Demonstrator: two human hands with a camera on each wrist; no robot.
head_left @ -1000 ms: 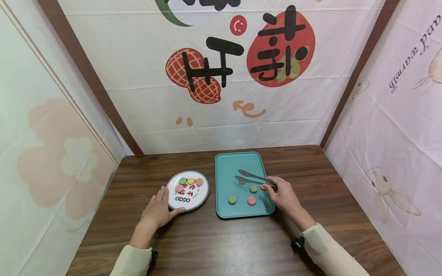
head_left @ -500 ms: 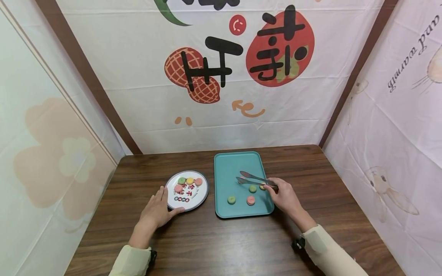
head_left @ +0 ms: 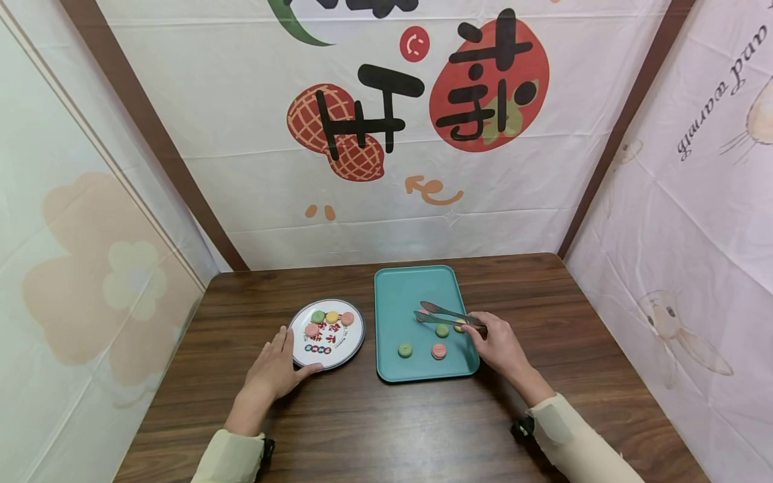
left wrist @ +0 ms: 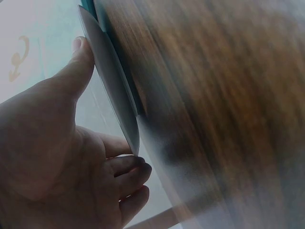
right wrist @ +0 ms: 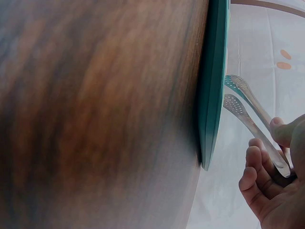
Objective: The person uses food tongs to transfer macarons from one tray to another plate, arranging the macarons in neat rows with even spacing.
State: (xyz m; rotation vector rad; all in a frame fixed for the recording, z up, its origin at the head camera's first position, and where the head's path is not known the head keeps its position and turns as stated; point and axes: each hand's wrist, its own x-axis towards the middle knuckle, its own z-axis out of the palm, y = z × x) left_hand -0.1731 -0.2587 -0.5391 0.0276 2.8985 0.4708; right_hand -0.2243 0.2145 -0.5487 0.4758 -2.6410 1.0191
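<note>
While the left hand (head_left: 270,367) is touching the plate (head_left: 349,341) with spread fingers, the right hand (head_left: 496,340) is gripping some tongs (head_left: 447,311) over the teal tray (head_left: 395,288), tips sitting apart by a half-hidden pink macaron (head_left: 425,311). Printed cloth (head_left: 266,198) is hanging behind.

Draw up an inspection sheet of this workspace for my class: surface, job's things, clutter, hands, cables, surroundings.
Surface: brown wood-grain table.
Job's things: white plate with four macarons; blue-green tray with five more macarons, some partly hidden; metal tongs above the tray.
Clutter: nothing seen.
Hands: left hand touches the plate's rim; right hand holds the tongs.
Cables: nothing seen.
Surroundings: printed white cloths behind and on both sides.
</note>
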